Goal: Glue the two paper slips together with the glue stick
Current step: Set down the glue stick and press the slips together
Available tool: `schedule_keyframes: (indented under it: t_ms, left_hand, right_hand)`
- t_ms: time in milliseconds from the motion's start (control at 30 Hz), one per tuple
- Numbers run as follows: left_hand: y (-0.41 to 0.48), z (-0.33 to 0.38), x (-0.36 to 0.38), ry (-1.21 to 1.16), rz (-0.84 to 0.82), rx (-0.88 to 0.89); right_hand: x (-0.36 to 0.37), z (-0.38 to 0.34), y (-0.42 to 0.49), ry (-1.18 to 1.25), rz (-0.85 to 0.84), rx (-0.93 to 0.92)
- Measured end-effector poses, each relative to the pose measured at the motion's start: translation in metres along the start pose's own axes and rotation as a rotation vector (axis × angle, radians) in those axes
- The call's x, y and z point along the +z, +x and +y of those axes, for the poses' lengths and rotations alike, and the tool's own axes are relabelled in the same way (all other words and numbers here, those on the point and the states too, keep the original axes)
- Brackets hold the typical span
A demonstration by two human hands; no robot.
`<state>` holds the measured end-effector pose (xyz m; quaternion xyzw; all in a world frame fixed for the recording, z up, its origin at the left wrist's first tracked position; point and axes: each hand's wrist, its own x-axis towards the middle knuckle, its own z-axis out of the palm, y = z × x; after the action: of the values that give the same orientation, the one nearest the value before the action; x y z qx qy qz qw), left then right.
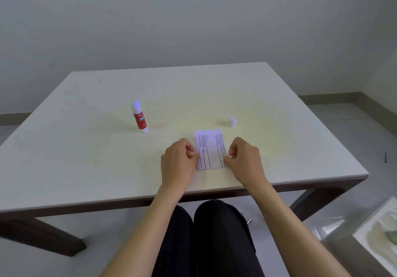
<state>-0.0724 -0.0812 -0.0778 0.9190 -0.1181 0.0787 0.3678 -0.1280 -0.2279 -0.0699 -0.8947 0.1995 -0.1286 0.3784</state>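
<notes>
Two printed paper slips (210, 149) lie side by side on the white table (86, 147), their inner edges overlapping. My left hand (179, 160) rests at the left edge of the slips, fingers curled, fingertips pressing the paper. At the right edge, my right hand (242, 156) does the same with curled fingers. The red and white glue stick (139, 116) stands upright and uncapped to the far left of the slips. Its white cap (232, 121) stands apart, behind and to the right of the slips.
The table's front edge (236, 187) runs just below my hands. My legs in dark trousers (206, 240) are under the table. A white box (380, 233) sits on the floor at the lower right.
</notes>
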Motion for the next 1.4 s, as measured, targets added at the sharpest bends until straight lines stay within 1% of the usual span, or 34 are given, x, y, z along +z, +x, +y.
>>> schedule_keyframes:
  t_ms: [67,100,200,267,367,400,467,500,567,633,700,767,833,900,967,1033,1067,1167,1200,1233,1333,1400]
  left_hand:
    - [0.001,-0.005,0.000,0.023,-0.008,0.085]
    - [0.003,-0.009,0.000,0.060,-0.039,0.147]
    - [0.015,-0.020,-0.008,0.254,-0.243,0.307]
    - [0.023,-0.026,-0.014,0.337,-0.384,0.325]
    - [0.029,-0.027,-0.020,0.467,-0.485,0.352]
    - [0.030,-0.025,-0.020,0.506,-0.499,0.363]
    - [0.032,-0.021,-0.020,0.555,-0.505,0.377]
    - [0.033,-0.019,-0.020,0.573,-0.506,0.382]
    - [0.036,-0.017,-0.021,0.598,-0.521,0.387]
    - [0.038,-0.016,-0.021,0.616,-0.547,0.388]
    - [0.039,-0.014,-0.022,0.633,-0.563,0.396]
    - [0.040,-0.011,-0.024,0.654,-0.576,0.406]
    - [0.042,-0.010,-0.024,0.659,-0.584,0.414]
    - [0.043,-0.010,-0.023,0.651,-0.592,0.417]
    - [0.043,-0.013,-0.023,0.621,-0.597,0.418]
    - [0.043,-0.016,-0.023,0.584,-0.605,0.421]
    - [0.043,-0.017,-0.023,0.565,-0.610,0.422]
    - [0.043,-0.020,-0.023,0.529,-0.621,0.409]
    - [0.044,-0.020,-0.023,0.528,-0.619,0.407]
    - [0.044,-0.020,-0.022,0.530,-0.617,0.408]
    - [0.045,-0.021,-0.021,0.533,-0.621,0.418]
    - [0.045,-0.023,-0.020,0.538,-0.646,0.410]
  right_hand:
    - [0.000,0.000,0.001,-0.029,-0.009,-0.032]
    - [0.001,0.001,0.001,-0.044,-0.010,-0.046]
    - [0.001,0.001,0.001,-0.089,-0.004,-0.071]
    - [0.003,0.000,0.000,-0.153,-0.003,-0.072]
    - [0.006,-0.004,-0.006,-0.282,0.010,-0.076]
    - [0.007,-0.004,-0.009,-0.367,0.032,-0.106]
    - [0.012,-0.001,-0.014,-0.554,0.062,-0.234]
    - [0.016,0.000,-0.018,-0.598,0.027,-0.303]
    - [0.022,0.000,-0.021,-0.631,-0.138,-0.412]
    - [0.026,0.002,-0.014,-0.674,-0.257,-0.462]
    - [0.025,0.006,0.006,-0.713,-0.278,-0.408]
    - [0.021,0.006,0.024,-0.744,-0.301,-0.305]
    - [0.022,0.003,0.028,-0.767,-0.284,-0.280]
    - [0.029,0.001,0.014,-0.756,-0.274,-0.388]
    - [0.035,0.004,-0.004,-0.709,-0.320,-0.515]
    - [0.032,0.008,-0.004,-0.700,-0.347,-0.534]
    - [0.028,0.008,0.004,-0.708,-0.349,-0.494]
    - [0.018,0.003,0.032,-0.747,-0.350,-0.300]
    - [0.019,-0.001,0.034,-0.759,-0.338,-0.287]
    - [0.023,-0.004,0.031,-0.759,-0.327,-0.313]
    - [0.038,0.002,-0.002,-0.700,-0.358,-0.517]
    - [0.033,0.014,-0.010,-0.686,-0.364,-0.535]
